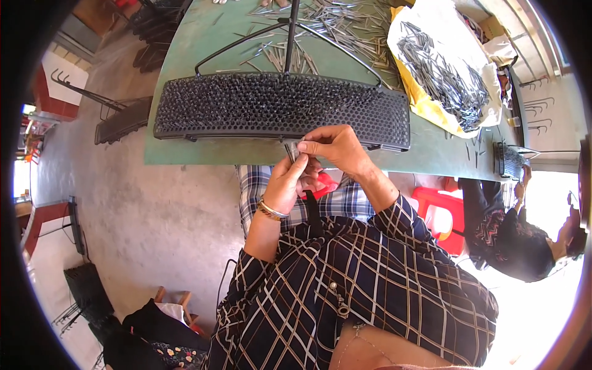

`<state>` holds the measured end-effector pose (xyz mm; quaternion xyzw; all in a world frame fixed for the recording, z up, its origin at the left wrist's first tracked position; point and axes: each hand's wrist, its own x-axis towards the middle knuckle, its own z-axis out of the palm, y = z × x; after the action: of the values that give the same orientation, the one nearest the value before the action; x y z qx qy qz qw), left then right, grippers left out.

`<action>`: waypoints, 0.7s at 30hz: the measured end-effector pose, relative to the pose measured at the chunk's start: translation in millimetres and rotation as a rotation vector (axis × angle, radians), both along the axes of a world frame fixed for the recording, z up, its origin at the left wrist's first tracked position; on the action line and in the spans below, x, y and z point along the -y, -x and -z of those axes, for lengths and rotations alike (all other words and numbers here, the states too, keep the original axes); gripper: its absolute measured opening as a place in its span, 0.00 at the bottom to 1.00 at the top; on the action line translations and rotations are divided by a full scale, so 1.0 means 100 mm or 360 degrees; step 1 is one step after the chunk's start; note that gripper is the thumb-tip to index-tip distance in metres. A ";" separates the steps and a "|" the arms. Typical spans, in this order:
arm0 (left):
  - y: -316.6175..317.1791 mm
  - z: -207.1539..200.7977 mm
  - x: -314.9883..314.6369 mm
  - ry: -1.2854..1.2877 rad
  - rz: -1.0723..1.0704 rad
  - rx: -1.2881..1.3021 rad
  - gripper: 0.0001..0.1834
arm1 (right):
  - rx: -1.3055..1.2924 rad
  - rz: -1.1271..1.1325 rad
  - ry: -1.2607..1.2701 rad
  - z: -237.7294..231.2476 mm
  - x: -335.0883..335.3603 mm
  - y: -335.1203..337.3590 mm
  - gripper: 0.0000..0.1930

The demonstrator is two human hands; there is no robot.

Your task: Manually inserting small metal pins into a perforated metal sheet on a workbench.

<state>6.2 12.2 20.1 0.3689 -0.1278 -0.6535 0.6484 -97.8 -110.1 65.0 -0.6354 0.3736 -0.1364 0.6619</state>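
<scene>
Black rack [280, 108], green tabletop [203, 46]

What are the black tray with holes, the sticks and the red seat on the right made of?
The black tray could be plastic or painted metal; its fairly dull, dark surface doesn't settle it. The sticks are probably smooth metal, since many glint silvery grey. The red seat seems to be smooth plastic, with its bright, even colour.

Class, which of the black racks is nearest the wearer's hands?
The long rack on the green table, just beyond the left hand and right hand. The others, like the end rack at far right, sit farther off.
</scene>
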 end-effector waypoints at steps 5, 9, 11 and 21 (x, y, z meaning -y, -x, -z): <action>-0.05 0.01 -0.01 -0.0026 -0.0096 0.0212 0.16 | 0.0093 0.0077 0.0016 0.11 -0.02 -0.06 0.12; -0.08 -0.06 0.00 -0.0037 -0.0206 0.0333 0.16 | 0.0154 0.0115 0.0403 0.01 -0.02 -0.15 0.12; -0.08 -0.06 0.00 -0.0038 -0.0242 0.0374 0.16 | 0.0158 0.0079 0.0428 -0.02 0.00 -0.18 0.12; -0.06 -0.04 0.02 -0.0085 -0.0489 0.0452 0.14 | 0.0144 -0.0077 0.0315 0.08 0.03 -0.19 0.11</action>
<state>12.5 10.1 24.0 0.4895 -0.1430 -0.4916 0.7059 -79.2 -112.8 57.4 -0.6996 0.3128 -0.1852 0.6152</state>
